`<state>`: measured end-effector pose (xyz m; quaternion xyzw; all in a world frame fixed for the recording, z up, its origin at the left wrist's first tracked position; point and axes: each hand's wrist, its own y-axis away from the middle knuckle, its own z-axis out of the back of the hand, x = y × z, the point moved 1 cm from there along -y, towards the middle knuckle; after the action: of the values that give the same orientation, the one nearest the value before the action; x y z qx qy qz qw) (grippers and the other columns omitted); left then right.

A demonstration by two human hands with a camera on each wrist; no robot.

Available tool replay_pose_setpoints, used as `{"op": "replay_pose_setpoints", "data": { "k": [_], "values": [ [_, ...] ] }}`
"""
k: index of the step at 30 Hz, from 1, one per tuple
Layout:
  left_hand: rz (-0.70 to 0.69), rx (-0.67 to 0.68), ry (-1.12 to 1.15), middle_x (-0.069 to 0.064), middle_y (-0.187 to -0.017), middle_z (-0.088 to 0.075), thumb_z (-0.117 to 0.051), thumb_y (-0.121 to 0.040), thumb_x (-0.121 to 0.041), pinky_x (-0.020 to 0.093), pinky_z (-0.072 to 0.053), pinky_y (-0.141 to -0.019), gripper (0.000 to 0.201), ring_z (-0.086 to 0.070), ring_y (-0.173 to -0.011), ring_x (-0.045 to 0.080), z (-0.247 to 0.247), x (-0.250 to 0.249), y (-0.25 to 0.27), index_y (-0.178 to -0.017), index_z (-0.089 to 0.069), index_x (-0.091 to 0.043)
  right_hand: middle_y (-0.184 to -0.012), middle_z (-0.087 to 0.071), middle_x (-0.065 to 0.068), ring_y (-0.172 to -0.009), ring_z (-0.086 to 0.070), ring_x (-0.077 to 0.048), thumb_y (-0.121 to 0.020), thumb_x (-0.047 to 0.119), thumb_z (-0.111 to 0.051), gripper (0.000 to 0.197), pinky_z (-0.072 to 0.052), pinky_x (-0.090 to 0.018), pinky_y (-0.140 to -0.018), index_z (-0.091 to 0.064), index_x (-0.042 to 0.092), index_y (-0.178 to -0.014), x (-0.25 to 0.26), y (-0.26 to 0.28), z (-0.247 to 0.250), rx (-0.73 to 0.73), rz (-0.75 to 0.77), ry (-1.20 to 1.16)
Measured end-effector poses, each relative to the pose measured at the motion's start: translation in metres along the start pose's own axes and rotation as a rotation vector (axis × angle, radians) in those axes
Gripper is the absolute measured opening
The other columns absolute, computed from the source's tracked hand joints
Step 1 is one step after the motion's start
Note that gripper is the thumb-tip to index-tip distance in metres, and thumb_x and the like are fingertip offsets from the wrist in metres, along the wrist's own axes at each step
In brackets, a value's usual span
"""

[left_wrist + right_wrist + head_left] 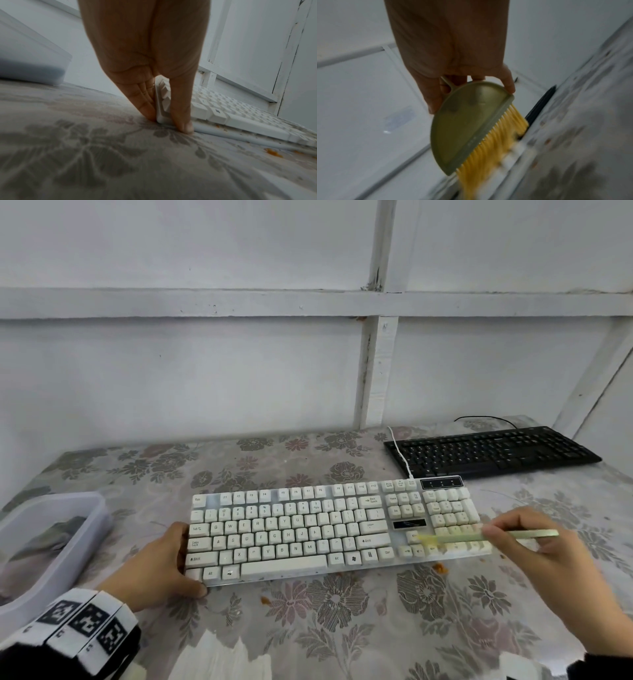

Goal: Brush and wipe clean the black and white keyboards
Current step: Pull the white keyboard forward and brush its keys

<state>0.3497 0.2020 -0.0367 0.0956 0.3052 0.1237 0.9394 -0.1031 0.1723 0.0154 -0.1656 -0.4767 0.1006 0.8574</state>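
Gripping flat green plastic brush (496,536): right hand (534,546), yellow bristles on white keyboard (308,529) numpad | left hand (161,570) clasps keyboard's left end.

The white keyboard (325,529) lies mid-table, with open floral cloth (342,628) along its near edge, dotted with orange crumbs (439,568). The left hand (161,563) blocks its left end; further left, past a strip of cloth, stands a plastic tub (51,542). The right hand (534,546) and brush (479,537) cover the numpad end. Behind, at right, the black keyboard (489,451) sits just beyond, a white cable (399,450) crossing its left end. The wall (205,378) closes the back; the cloth behind the left half lies open.
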Motion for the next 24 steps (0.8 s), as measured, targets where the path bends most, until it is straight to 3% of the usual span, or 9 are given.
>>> {"op": "replay_pose_setpoints", "data": {
  "k": [3,9,11,13,15,17,19,22,24],
  "values": [
    [0.005,0.005,-0.001,-0.014,-0.105,-0.059,-0.088,-0.053,-0.019,0.021,-0.047,-0.078,0.086,-0.058,-0.094,0.005,0.000,-0.001,0.001,-0.119,-0.033,-0.026,-0.079,-0.062,0.011,-0.070,-0.055,-0.008,-0.084,0.014,-0.067,0.023,-0.037,-0.012,-0.053,-0.062,0.033,-0.070,-0.013,-0.006,0.016,-0.130,-0.038,0.117],
    [0.005,0.015,0.010,-0.014,-0.104,-0.059,-0.087,-0.056,-0.016,0.013,-0.042,-0.070,0.083,-0.056,-0.091,0.000,0.000,-0.003,0.002,-0.120,-0.035,-0.024,-0.088,-0.061,0.019,-0.075,-0.053,-0.010,-0.083,0.015,-0.067,0.024,-0.040,-0.017,-0.066,-0.059,0.037,-0.077,0.022,0.002,0.000,-0.186,0.052,0.134],
    [0.007,0.013,0.009,-0.013,-0.103,-0.059,-0.087,-0.057,-0.015,0.012,-0.041,-0.068,0.084,-0.057,-0.090,0.001,0.000,-0.004,0.002,-0.121,-0.035,-0.023,-0.085,-0.063,0.018,-0.071,-0.055,-0.006,-0.084,0.020,-0.066,0.018,-0.043,-0.013,-0.063,-0.062,0.035,-0.074,0.050,0.014,-0.026,-0.124,0.132,0.041],
    [0.007,0.015,0.007,-0.013,-0.104,-0.059,-0.087,-0.057,-0.015,0.013,-0.041,-0.069,0.084,-0.057,-0.091,0.003,0.001,-0.004,0.002,-0.123,-0.035,-0.022,-0.087,-0.063,0.019,-0.076,-0.057,-0.002,-0.083,0.039,-0.061,0.005,-0.046,-0.011,-0.065,-0.064,0.042,-0.081,0.079,0.031,-0.064,-0.011,0.228,-0.047],
    [0.000,0.016,0.008,-0.014,-0.102,-0.058,-0.087,-0.057,-0.017,0.013,-0.042,-0.070,0.085,-0.057,-0.091,0.002,0.001,-0.005,0.003,-0.124,-0.035,-0.022,-0.093,-0.061,0.021,-0.083,-0.057,-0.003,-0.079,0.056,-0.054,0.020,-0.049,-0.020,-0.072,-0.063,0.044,-0.092,0.098,0.048,-0.108,0.092,0.313,-0.056],
    [-0.015,0.005,0.001,-0.016,-0.101,-0.057,-0.088,-0.056,-0.020,0.012,-0.041,-0.070,0.085,-0.056,-0.091,0.001,0.001,-0.005,0.004,-0.123,-0.035,-0.023,-0.090,-0.060,0.022,-0.084,-0.054,-0.006,-0.074,0.055,-0.057,0.024,-0.052,-0.038,-0.069,-0.061,0.041,-0.094,0.108,0.065,-0.151,0.106,0.411,0.009],
    [-0.032,-0.011,0.004,-0.017,-0.100,-0.057,-0.088,-0.056,-0.024,0.012,-0.042,-0.070,0.084,-0.056,-0.090,-0.001,0.001,-0.006,0.004,-0.120,-0.035,-0.024,-0.086,-0.059,0.024,-0.085,-0.047,-0.003,-0.078,0.058,-0.054,0.022,-0.049,-0.040,-0.073,-0.056,0.044,-0.095,0.119,0.081,-0.186,0.133,0.511,0.104],
    [-0.045,-0.026,0.004,-0.017,-0.098,-0.057,-0.088,-0.057,-0.029,0.017,-0.046,-0.075,0.082,-0.057,-0.091,0.000,0.001,-0.008,0.005,-0.118,-0.034,-0.025,-0.085,-0.054,0.025,-0.085,-0.041,-0.002,-0.091,0.064,-0.032,0.028,-0.038,-0.039,-0.081,-0.054,0.047,-0.093,0.130,0.095,-0.215,0.138,0.531,0.206],
    [-0.045,-0.026,0.018,-0.016,-0.099,-0.057,-0.088,-0.057,-0.028,0.020,-0.048,-0.080,0.081,-0.058,-0.093,0.002,0.001,-0.008,0.006,-0.119,-0.035,-0.024,-0.086,-0.053,0.025,-0.085,-0.040,-0.002,-0.087,0.063,-0.040,0.020,-0.035,-0.041,-0.082,-0.054,0.049,-0.092,0.130,0.097,-0.225,0.124,0.512,0.232]
  ]
}}
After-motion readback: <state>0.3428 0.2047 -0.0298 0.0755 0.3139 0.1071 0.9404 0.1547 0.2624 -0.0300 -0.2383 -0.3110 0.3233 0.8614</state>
